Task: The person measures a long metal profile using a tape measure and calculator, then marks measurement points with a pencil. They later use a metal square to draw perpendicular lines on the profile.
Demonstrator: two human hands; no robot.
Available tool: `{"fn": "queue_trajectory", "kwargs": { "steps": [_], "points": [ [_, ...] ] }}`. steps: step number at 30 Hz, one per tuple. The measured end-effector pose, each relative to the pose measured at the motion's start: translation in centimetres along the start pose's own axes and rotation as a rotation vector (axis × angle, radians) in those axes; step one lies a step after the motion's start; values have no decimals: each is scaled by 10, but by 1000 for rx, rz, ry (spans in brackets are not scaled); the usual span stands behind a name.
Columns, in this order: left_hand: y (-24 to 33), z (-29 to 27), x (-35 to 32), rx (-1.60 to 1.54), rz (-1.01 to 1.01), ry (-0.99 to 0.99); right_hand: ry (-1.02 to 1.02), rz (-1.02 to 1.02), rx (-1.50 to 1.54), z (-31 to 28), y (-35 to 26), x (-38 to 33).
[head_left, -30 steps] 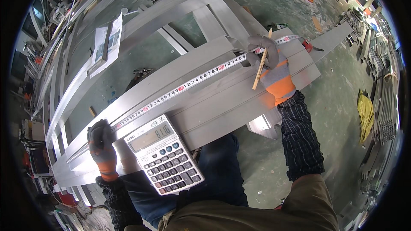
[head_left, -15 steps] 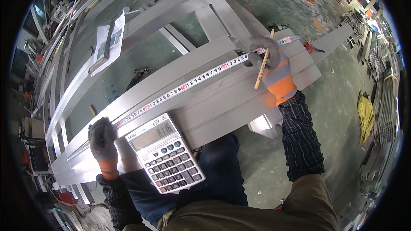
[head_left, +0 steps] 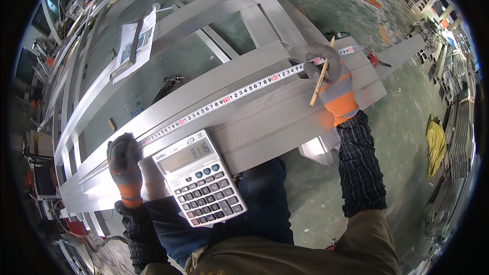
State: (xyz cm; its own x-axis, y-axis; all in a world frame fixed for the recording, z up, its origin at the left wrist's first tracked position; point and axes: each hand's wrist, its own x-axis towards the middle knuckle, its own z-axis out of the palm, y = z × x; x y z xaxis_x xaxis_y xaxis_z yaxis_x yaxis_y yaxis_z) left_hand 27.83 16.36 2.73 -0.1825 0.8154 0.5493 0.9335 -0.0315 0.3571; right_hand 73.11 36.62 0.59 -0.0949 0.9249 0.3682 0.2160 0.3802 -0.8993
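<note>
A white tape measure blade (head_left: 244, 90) with black and red marks is stretched along a long grey metal profile (head_left: 265, 117) lying across the frame. At its left part, my left hand (head_left: 125, 163), in a grey and orange glove, has its fingers curled over the blade and the profile. My right hand (head_left: 333, 79), gloved alike, is closed around a wooden pencil (head_left: 320, 84) while its fingers rest at the blade. Beyond it lies the red tape case (head_left: 373, 59). A white calculator (head_left: 204, 183) with a lit-grey display sits between my hands, nearer to me, tilted.
A sheet of paper (head_left: 145, 40) with a dark bar on it rests on the metal frame (head_left: 188, 18) at the far left. Pliers-like dark tools (head_left: 173, 82) lie beneath. Stacked metal profiles (head_left: 453, 107) and a yellow cloth or bag (head_left: 435, 145) are at the right.
The whole view has shifted slightly, so things appear a little farther right. Both hands keep their places on the tape, and the pencil stays in my right hand.
</note>
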Motion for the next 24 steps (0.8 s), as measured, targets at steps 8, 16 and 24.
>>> {"fn": "queue_trajectory", "kwargs": {
  "steps": [8, 16, 24],
  "points": [
    [1, 0, 1, 38, 20, -2, 2, 3, -22, 0, -5, 0],
    [-1, -2, -1, 41, -10, -25, -26, 49, -74, -1, -5, 2],
    [-4, -2, -1, 48, -12, -29, -18, 38, -31, -1, -6, 1]
  ]
}}
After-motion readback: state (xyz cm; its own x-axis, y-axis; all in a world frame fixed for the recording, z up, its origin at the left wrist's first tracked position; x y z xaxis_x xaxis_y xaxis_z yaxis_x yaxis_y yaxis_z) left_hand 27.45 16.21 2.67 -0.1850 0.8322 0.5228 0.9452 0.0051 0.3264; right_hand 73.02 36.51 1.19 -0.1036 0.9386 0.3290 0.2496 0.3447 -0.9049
